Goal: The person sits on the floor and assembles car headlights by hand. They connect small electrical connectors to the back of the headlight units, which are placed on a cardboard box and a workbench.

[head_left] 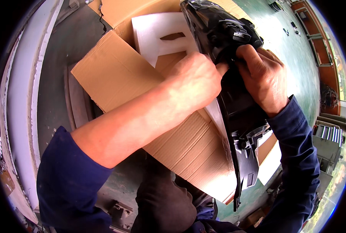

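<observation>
A long black car headlight (239, 105) stands on edge over an open cardboard box, its back housing turned to the right. Thin clear film shows along its left edge. My left hand (198, 79) reaches across the box with curled fingers, a fingertip pressed at the middle of the housing. On the other side my right hand (264, 77) is closed at the back of the housing, below a black round part (239, 33). The fingertips of both hands are partly hidden, so any small part between them cannot be made out.
The cardboard box (118, 70) has its flaps spread, one toward me (192, 151). White foam padding (157, 29) with a cut-out lies inside. A white ledge (21, 97) runs along the left. Grey metal cabinets (328, 143) stand at right on the green floor (297, 58).
</observation>
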`<state>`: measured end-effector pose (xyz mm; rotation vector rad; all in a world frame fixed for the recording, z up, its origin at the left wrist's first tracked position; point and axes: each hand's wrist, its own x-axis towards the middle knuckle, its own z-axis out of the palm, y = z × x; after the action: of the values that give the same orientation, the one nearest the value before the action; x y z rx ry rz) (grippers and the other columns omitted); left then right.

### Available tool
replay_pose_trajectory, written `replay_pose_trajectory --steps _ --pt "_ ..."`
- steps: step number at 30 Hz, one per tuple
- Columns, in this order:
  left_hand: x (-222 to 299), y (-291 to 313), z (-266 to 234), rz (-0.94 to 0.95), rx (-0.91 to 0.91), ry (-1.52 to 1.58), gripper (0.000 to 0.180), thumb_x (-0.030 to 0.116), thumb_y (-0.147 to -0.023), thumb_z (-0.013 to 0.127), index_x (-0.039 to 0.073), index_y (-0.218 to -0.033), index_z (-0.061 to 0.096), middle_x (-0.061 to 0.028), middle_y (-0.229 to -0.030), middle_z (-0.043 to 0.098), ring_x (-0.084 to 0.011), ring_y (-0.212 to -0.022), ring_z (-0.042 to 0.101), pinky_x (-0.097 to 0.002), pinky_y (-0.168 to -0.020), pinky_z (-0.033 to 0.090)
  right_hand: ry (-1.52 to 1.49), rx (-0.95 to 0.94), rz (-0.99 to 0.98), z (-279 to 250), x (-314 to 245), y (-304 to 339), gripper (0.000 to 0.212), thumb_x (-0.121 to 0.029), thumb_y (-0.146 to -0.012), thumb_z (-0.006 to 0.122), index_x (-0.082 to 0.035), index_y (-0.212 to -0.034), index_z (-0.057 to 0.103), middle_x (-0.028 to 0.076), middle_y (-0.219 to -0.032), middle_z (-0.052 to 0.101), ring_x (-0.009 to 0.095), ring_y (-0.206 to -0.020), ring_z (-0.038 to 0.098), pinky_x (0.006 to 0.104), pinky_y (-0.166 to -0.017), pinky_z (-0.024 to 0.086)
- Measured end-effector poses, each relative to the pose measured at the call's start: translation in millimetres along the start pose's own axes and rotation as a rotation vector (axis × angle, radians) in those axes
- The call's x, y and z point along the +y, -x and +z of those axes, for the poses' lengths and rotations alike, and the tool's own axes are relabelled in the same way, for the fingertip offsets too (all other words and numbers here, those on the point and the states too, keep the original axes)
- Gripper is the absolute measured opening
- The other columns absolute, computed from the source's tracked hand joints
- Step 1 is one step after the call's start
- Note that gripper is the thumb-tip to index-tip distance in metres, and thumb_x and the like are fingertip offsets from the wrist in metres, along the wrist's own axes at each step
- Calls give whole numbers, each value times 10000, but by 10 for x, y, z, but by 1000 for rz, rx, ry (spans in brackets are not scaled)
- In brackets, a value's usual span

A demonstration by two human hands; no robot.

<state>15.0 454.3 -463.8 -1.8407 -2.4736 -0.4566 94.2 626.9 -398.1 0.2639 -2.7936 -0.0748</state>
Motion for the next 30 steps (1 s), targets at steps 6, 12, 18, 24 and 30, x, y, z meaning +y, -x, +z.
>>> replay_pose_trajectory --steps 6,12,18,24,30 --pt "25 -29 -17 -34 -42 23 407 166 -880 632 -33 -1235 631 -151 -729 653 -308 -753 675 -417 -638 567 -48 13 -124 -148 13 90 209 -29 -763 750 -39 -961 684 109 -919 694 289 -839 654 385 -748 537" --pt "57 -5 -89 -64 -62 -1 450 170 -898 631 -19 -1306 610 -201 -799 660 -349 -754 678 -441 -650 576 70 -57 -235 -269 -133 230 383 -22 -653 754 -16 -1034 714 106 -1120 713 299 -1055 665 412 -894 538" --pt "91 -14 -143 -120 -86 26 447 163 -888 640 12 -1309 619 -227 -810 654 -354 -757 680 -440 -643 577 40 -5 -179 -277 -63 314 346 -67 -664 704 -26 -1008 715 97 -1084 699 273 -1018 648 390 -857 525" --pt "29 -24 -136 53 -218 -152 391 97 -814 660 -34 -1182 678 -167 -947 689 -274 -783 677 -383 -655 582 39 -43 -258 -288 -109 393 326 -89 -649 683 -18 -964 721 84 -1043 690 250 -979 640 379 -816 531" --pt "36 -8 -124 134 -161 -288 278 90 -760 686 -66 -982 747 -137 -1267 648 -239 -845 669 -350 -680 583 40 -63 -218 -244 -145 457 374 -115 -720 664 5 -1071 701 129 -1181 693 280 -1089 649 395 -927 526"
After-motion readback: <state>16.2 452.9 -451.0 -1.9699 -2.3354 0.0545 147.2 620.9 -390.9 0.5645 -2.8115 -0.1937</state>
